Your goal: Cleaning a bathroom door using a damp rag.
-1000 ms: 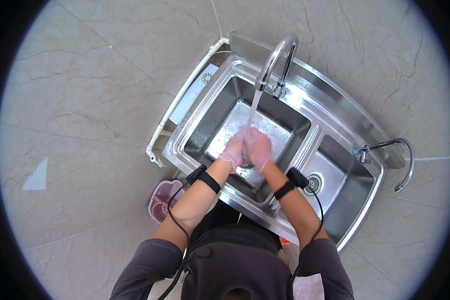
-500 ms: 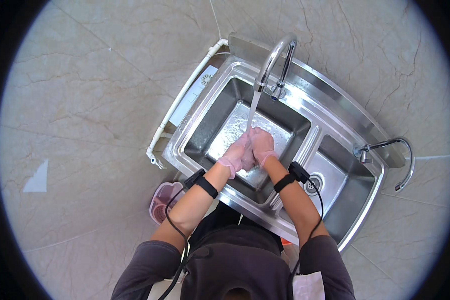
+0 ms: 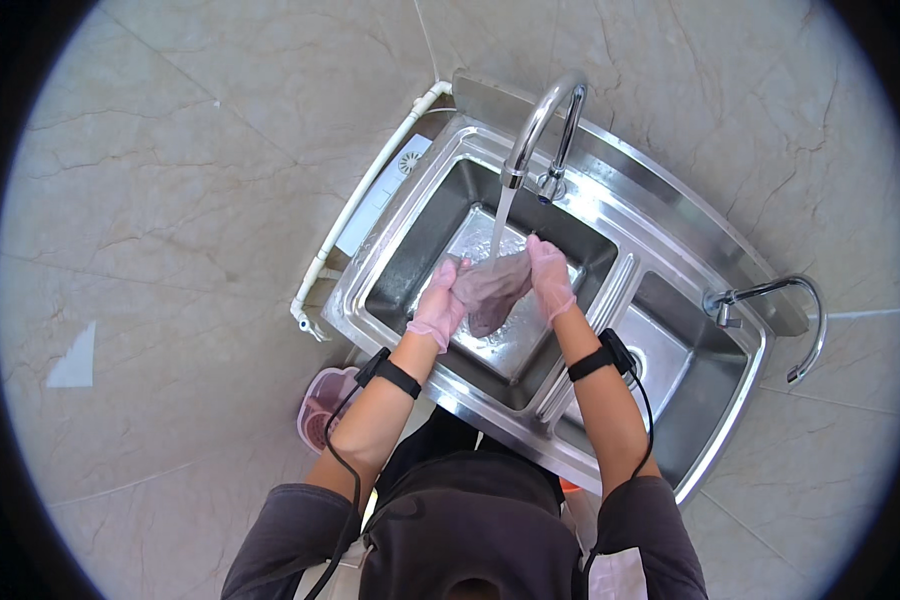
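Observation:
A wet greyish-mauve cloth (image 3: 492, 293) is stretched between my two hands over the left sink basin (image 3: 392, 282), its lower part hanging down. My left hand (image 3: 440, 300), in a thin pink see-through glove, grips the cloth's left end. At the other end, my right hand (image 3: 550, 275) in a matching glove is closed on the cloth. Water (image 3: 500, 225) runs from the tall curved faucet (image 3: 545, 120) and lands on or just behind the cloth's upper edge.
To the right is a second basin (image 3: 705, 425) with a smaller faucet (image 3: 800, 290). White pipe (image 3: 355, 190) runs along the sink's left side. A pink bucket (image 3: 325, 400) stands at the lower left. Black cables hang from bands on both forearms.
My hands have moved apart, the left one to the left and the right one to the right. The cloth, bunched between them before, is now spread out. Water keeps running.

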